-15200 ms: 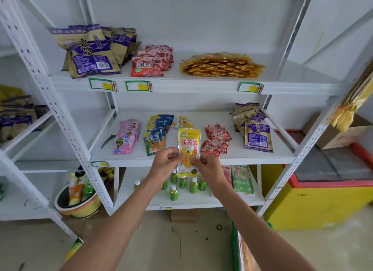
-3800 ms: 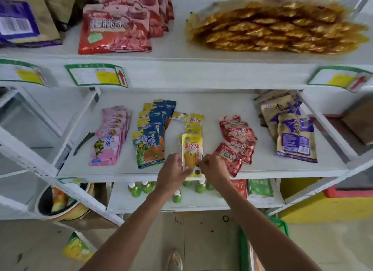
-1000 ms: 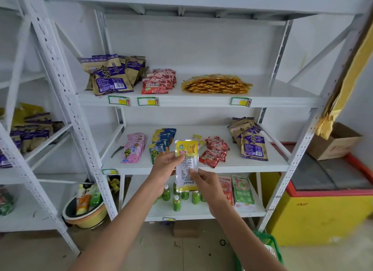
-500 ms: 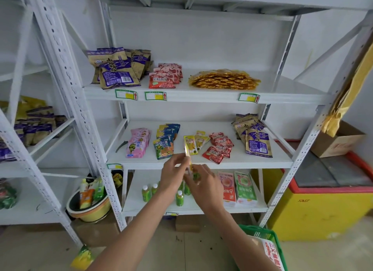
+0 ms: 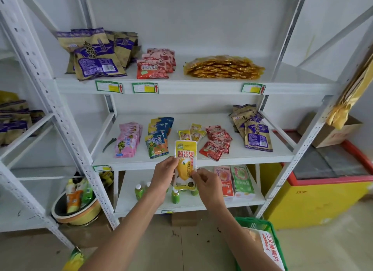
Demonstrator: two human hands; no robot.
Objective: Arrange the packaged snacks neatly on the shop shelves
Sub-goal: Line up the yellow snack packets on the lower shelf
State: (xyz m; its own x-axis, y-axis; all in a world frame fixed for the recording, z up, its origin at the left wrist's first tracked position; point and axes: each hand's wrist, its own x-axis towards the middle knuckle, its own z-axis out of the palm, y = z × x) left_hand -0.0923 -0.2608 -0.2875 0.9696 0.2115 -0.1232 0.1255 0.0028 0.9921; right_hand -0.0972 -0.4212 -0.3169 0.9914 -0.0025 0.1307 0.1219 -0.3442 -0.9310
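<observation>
We pinch the flat yellow-and-white plastic mango snack pouch (image 5: 185, 165) upright, printed face toward us, left hand (image 5: 164, 172) and right hand (image 5: 205, 183) each nipping a side edge — likely squaring it for the yellow pouch row (image 5: 191, 133) on the white metal middle shelf (image 5: 238, 156), just beyond.

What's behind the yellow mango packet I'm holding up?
Behind the yellow mango packet are the middle shelf's front edge and small green bottles on the shelf below; how many bottles it covers can't be seen.
</observation>
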